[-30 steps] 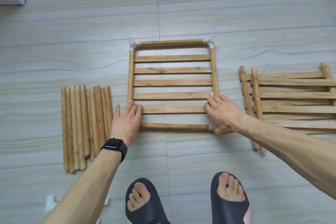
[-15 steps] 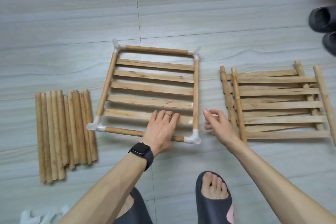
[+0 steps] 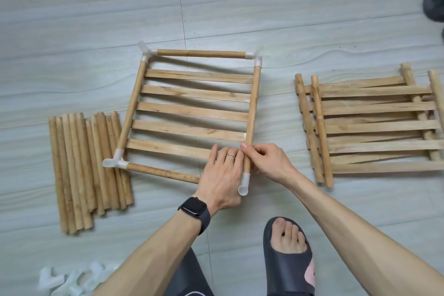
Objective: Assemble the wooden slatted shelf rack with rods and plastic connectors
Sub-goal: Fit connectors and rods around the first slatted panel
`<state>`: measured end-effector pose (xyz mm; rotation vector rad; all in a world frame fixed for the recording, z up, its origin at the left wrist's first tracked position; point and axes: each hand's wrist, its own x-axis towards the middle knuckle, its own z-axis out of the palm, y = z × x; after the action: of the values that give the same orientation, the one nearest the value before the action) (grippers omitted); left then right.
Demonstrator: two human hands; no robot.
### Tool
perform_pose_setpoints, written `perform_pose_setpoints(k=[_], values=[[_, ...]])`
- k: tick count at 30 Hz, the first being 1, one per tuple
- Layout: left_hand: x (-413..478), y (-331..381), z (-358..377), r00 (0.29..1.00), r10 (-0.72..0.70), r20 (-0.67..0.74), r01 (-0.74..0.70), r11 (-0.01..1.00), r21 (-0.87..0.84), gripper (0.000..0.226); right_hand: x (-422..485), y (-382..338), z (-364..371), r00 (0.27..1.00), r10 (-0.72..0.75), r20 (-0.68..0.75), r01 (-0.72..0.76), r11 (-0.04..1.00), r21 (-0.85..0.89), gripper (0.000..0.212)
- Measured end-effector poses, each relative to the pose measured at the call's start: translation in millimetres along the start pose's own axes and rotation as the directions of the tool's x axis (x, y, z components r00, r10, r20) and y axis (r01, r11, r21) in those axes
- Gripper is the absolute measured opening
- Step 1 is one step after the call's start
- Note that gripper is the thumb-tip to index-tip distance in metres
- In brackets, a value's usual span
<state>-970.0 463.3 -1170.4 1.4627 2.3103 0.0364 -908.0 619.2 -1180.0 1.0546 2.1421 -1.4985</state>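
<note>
A slatted shelf panel [image 3: 192, 110] lies on the floor, framed by wooden rods with white plastic connectors at its corners: far left [image 3: 145, 51], far right [image 3: 255, 57], near left [image 3: 115, 161] and near right [image 3: 245, 182]. My left hand [image 3: 223, 175] lies flat over the near rod and last slat at the near right corner. My right hand [image 3: 266, 161] pinches the right side rod [image 3: 253, 103] just above the near right connector. How that connector meets the near rod is hidden by my left hand.
A bundle of loose rods [image 3: 89, 163] lies left of the panel. A stack of slatted panels [image 3: 372, 127] sits to the right. Loose white connectors [image 3: 72, 279] are at the bottom left. My sandalled foot [image 3: 288, 255] is below; dark shoes [image 3: 433, 5] sit top right.
My right hand moved from beside the panel onto its right side rod. My left hand slid right to the near right corner. The panel now lies turned at an angle.
</note>
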Motion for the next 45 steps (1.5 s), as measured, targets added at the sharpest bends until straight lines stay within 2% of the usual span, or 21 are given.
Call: perform_pose_setpoints(k=[3, 6, 9, 13, 19, 23, 29, 36, 39, 41, 43, 44, 45], values=[[-0.3, -5.6, -4.0, 0.998, 0.034, -0.046, -0.034, 0.999, 0.003, 0.072, -1.2, -3.2, 3.0, 0.995, -0.057, -0.076, 0.047, 0.99, -0.131, 0.055], [3.6, -13.0, -12.0, 0.994, 0.079, -0.069, -0.078, 0.997, 0.022, 0.062, -4.5, -9.8, 7.0, 0.982, -0.085, -0.168, 0.066, 0.991, -0.114, 0.059], [7.6, -17.0, -21.2, 0.989, 0.103, -0.109, -0.099, 0.994, 0.045, 0.063, -6.4, -17.5, 6.3, 0.971, -0.074, -0.227, 0.056, 0.995, -0.083, 0.063], [10.0, -14.9, -32.0, 0.981, 0.127, -0.143, -0.123, 0.992, 0.042, 0.067, -9.3, -22.4, 3.4, 0.967, -0.039, -0.253, 0.031, 0.999, -0.034, 0.066], [6.7, -16.3, -36.4, 0.987, 0.138, -0.077, -0.132, 0.988, 0.073, 0.068, -16.9, -23.5, 9.9, 0.955, -0.025, -0.296, 0.018, 1.0, -0.025, 0.067], [8.5, -18.5, -40.8, 0.986, 0.139, -0.094, -0.131, 0.988, 0.085, 0.068, -18.4, -26.8, 12.0, 0.942, -0.027, -0.335, 0.03, 1.0, 0.003, 0.067], [10.0, -25.0, -44.2, 0.971, 0.209, -0.117, -0.188, 0.967, 0.171, 0.061, -24.0, -26.4, 15.1, 0.937, 0.0, -0.349, 0.015, 0.999, 0.041, 0.068], [21.8, -25.7, -43.2, 0.969, 0.239, -0.064, -0.228, 0.962, 0.148, 0.052, -20.0, -19.9, 8.8, 0.942, 0.014, -0.335, 0.008, 0.998, 0.062, 0.063], [25.5, -31.5, -36.5, 0.976, 0.187, -0.111, -0.178, 0.98, 0.09, 0.066, -12.4, -22.7, 0.9, 0.96, 0.028, -0.279, -0.016, 0.999, 0.045, 0.055], [18.0, -41.3, -32.7, 0.982, 0.093, -0.167, -0.085, 0.995, 0.054, 0.076, -7.7, -21.2, -0.4, 0.968, 0.049, -0.245, -0.036, 0.998, 0.057, 0.057], [2.8, -50.3, -27.7, 0.966, -0.072, -0.25, 0.069, 0.997, -0.019, 0.083, -7.1, -18.6, 0.3, 0.972, 0.085, -0.218, -0.067, 0.994, 0.088, 0.058], [-5.8, -51.3, -25.1, 0.93, -0.197, -0.311, 0.166, 0.978, -0.124, 0.085, -7.4, -17.1, 1.7, 0.973, 0.108, -0.203, -0.084, 0.989, 0.123, 0.057], [-13.0, -49.6, -22.2, 0.859, -0.356, -0.369, 0.26, 0.923, -0.285, 0.085, -7.5, -16.1, 4.1, 0.973, 0.138, -0.187, -0.105, 0.979, 0.174, 0.056]])
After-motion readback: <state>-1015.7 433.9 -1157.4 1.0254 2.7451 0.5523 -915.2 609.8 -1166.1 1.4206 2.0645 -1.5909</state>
